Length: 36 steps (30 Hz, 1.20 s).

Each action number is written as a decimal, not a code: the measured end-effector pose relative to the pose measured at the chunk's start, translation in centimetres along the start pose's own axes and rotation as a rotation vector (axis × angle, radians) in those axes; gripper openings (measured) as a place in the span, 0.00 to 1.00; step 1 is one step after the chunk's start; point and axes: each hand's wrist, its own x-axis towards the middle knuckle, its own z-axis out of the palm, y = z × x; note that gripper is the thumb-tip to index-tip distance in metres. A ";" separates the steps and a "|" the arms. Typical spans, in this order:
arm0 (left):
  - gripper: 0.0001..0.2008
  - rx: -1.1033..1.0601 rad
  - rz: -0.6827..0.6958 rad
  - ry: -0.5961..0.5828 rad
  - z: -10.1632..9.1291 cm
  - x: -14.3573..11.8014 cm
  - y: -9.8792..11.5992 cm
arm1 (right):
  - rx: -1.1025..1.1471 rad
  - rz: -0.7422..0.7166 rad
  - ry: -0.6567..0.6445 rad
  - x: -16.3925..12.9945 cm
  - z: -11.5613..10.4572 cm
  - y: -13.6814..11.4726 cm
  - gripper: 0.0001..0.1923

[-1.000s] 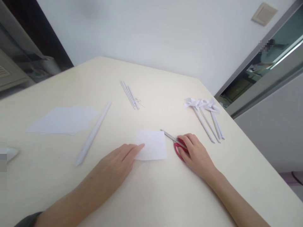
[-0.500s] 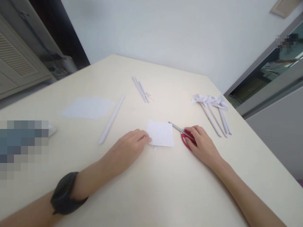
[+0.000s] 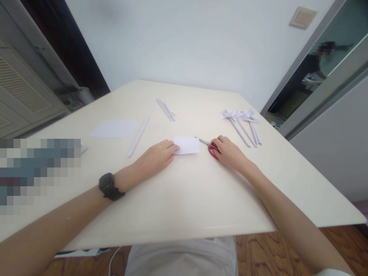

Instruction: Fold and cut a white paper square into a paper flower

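My left hand [image 3: 159, 154] pinches the left edge of a small white square of paper [image 3: 188, 145] lying on the table. To its right, my right hand [image 3: 230, 154] is closed around the red handles of a pair of scissors [image 3: 204, 142]. The blades point left and rest close to the paper's right upper side. How far the fingers go through the handle loops is hidden. A long white paper roll [image 3: 138, 137] lies left of my left hand.
White sheets [image 3: 113, 129] lie at the left. Several thin paper sticks [image 3: 165, 110] sit farther back. Paper pinwheels on rolled sticks [image 3: 240, 131] lie right. The table's front edge [image 3: 184, 239] runs before my lap. Behind the doorway at right is a person [image 3: 316, 63].
The view has shifted, so the table's front edge, the floor and my lap now show. Both hands keep hold of the same paper and scissors.
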 end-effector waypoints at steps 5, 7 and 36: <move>0.12 0.109 0.030 -0.034 -0.4 0.8 0.5 | -0.024 -0.006 0.014 0.1 0.1 0.0 0.11; 0.11 0.115 0.052 -0.028 -0.6 1.0 0.5 | -0.035 -0.011 0.018 0.1 0.1 0.1 0.11; 0.07 0.164 0.030 -0.072 -1.1 0.3 1.0 | -0.081 0.040 0.049 -0.1 1.1 -0.9 0.13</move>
